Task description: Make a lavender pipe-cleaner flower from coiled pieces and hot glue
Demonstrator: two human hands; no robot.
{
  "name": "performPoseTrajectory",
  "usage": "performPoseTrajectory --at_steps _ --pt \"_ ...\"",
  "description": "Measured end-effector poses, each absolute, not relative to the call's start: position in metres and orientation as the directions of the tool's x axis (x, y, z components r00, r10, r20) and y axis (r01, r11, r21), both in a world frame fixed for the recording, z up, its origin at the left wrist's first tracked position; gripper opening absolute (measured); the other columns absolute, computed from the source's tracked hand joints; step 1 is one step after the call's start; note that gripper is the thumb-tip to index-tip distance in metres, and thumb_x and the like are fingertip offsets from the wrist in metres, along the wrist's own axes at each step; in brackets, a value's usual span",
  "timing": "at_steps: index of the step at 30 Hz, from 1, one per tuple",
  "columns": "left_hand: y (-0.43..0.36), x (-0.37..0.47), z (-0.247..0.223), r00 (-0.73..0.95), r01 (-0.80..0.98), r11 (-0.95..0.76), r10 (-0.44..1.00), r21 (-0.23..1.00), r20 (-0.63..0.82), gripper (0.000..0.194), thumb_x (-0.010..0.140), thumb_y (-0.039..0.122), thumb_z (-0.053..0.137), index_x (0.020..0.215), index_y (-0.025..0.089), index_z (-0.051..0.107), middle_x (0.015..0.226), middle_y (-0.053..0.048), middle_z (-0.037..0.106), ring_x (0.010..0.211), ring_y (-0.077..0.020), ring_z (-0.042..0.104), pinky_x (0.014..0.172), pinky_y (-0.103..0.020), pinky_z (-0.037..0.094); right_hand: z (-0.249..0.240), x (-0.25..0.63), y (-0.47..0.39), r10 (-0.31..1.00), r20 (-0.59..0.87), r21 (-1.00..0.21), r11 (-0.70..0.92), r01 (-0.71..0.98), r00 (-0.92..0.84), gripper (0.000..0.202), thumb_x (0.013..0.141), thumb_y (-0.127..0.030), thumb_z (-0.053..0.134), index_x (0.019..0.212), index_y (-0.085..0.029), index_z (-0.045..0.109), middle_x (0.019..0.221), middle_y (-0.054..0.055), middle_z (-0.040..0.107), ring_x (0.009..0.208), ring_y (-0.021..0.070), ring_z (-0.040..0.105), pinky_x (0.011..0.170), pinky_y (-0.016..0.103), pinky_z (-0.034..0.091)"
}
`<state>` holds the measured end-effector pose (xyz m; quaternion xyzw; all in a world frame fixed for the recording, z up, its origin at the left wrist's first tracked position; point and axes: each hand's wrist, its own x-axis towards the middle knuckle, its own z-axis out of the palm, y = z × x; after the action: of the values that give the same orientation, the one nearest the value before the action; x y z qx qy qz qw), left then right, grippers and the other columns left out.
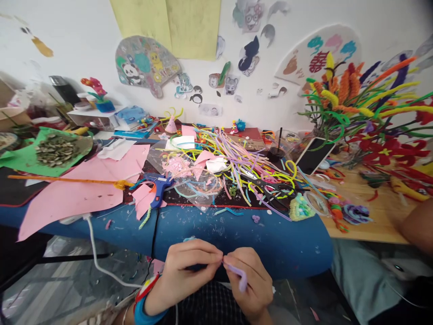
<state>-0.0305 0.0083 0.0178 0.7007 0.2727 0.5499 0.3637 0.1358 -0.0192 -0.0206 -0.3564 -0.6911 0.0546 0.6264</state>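
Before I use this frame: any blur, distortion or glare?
Head view: wide-angle stretch toward the sides; top right corner dark; arm at the right edge smeared, probably motion; left hand, right hand and lilac fuzzy stick fairly clear; pale sheen on the floor, lower left.

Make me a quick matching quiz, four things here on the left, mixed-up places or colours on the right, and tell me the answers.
1. Glue gun
2. Phone
3. Lilac pipe cleaner
4. Green paper

A. Under a dried heap
B. Blue
C. Beside fuzzy flowers
D. In the right hand

Pairs: 1-B, 2-C, 3-D, 4-A
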Motion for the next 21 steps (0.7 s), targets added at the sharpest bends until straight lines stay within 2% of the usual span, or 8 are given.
performPoseTrajectory --at_steps 3,5,8,11,14,17,19,21 --pt "0.009 -0.03 0.014 0.296 -0.204 -0.24 0.909 0.949 0.293 0.017 0.077 0.018 0.08 0.094 0.022 0.08 0.084 -0.006 0.08 0.071 -0.0157 0.074 0.066 -0.02 0.06 -0.031 0.14 -0.02 0.44 0.898 -0.369 0.764 0.53 -0.009 0.023 0.09 -0.004 0.06 0.107 -0.016 0.071 0.086 0.005 0.073 0.076 0.0178 0.069 0.06 0.031 0.061" --pt "0.009 -0.028 0.011 0.367 -0.251 -0.004 0.925 0.968 0.099 0.015 0.078 0.03 0.081 0.089 0.02 0.081 0.08 -0.006 0.079 0.067 -0.015 0.073 0.063 -0.02 0.059 -0.035 0.144 -0.02 0.384 0.92 -0.263 0.758 0.596 -0.083 0.021 0.091 -0.007 0.061 0.106 -0.016 0.072 0.09 0.005 0.074 0.081 0.0177 0.071 0.063 0.03 0.063" --pt "0.009 -0.026 0.01 0.405 -0.218 0.135 0.913 0.967 -0.036 0.023 0.077 0.039 0.08 0.079 0.015 0.08 0.068 -0.006 0.077 0.062 -0.0152 0.071 0.061 -0.021 0.058 -0.034 0.148 -0.021 0.369 0.919 -0.196 0.736 0.648 -0.141 0.016 0.09 -0.011 0.064 0.102 -0.016 0.073 0.094 0.006 0.073 0.086 0.018 0.07 0.069 0.03 0.063" --pt "0.009 -0.026 0.013 0.375 -0.132 0.066 0.927 0.989 -0.012 0.027 0.08 0.041 0.078 0.078 0.015 0.08 0.069 -0.008 0.077 0.062 -0.0165 0.071 0.059 -0.022 0.057 -0.028 0.152 -0.022 0.405 0.906 -0.226 0.713 0.664 -0.126 0.015 0.088 -0.009 0.065 0.099 -0.017 0.074 0.095 0.007 0.069 0.089 0.0195 0.068 0.071 0.032 0.063" --pt "0.01 -0.028 0.018 0.338 -0.021 -0.128 0.933 0.991 0.128 0.021 0.082 0.037 0.077 0.078 0.016 0.08 0.072 -0.008 0.078 0.064 -0.0173 0.071 0.06 -0.023 0.056 -0.023 0.155 -0.023 0.424 0.895 -0.239 0.721 0.65 -0.141 0.016 0.088 -0.008 0.066 0.098 -0.017 0.073 0.095 0.008 0.067 0.09 0.02 0.067 0.07 0.032 0.063" --pt "0.011 -0.03 0.024 0.342 0.005 -0.283 0.902 0.959 0.265 0.015 0.082 0.031 0.077 0.076 0.018 0.08 0.072 -0.007 0.079 0.065 -0.0169 0.072 0.063 -0.022 0.057 -0.019 0.154 -0.023 0.431 0.893 -0.269 0.742 0.615 -0.13 0.014 0.088 -0.009 0.065 0.097 -0.016 0.072 0.087 0.006 0.068 0.083 0.0193 0.065 0.065 0.032 0.061" --pt "0.011 -0.031 0.025 0.347 0.011 -0.373 0.872 0.928 0.346 0.01 0.082 0.028 0.077 0.078 0.019 0.079 0.072 -0.006 0.079 0.064 -0.0163 0.073 0.064 -0.021 0.058 -0.014 0.15 -0.022 0.449 0.889 -0.319 0.751 0.578 -0.093 0.014 0.086 -0.007 0.065 0.095 -0.016 0.07 0.082 0.005 0.068 0.077 0.0182 0.064 0.06 0.032 0.059" --pt "0.011 -0.033 0.025 0.349 0.036 -0.487 0.824 0.873 0.446 0.004 0.083 0.022 0.076 0.083 0.019 0.079 0.074 -0.005 0.079 0.065 -0.0166 0.074 0.065 -0.021 0.059 -0.007 0.143 -0.021 0.497 0.868 -0.419 0.746 0.517 -0.014 0.014 0.085 -0.005 0.064 0.093 -0.016 0.069 0.078 0.004 0.067 0.07 0.0173 0.061 0.057 0.033 0.056"
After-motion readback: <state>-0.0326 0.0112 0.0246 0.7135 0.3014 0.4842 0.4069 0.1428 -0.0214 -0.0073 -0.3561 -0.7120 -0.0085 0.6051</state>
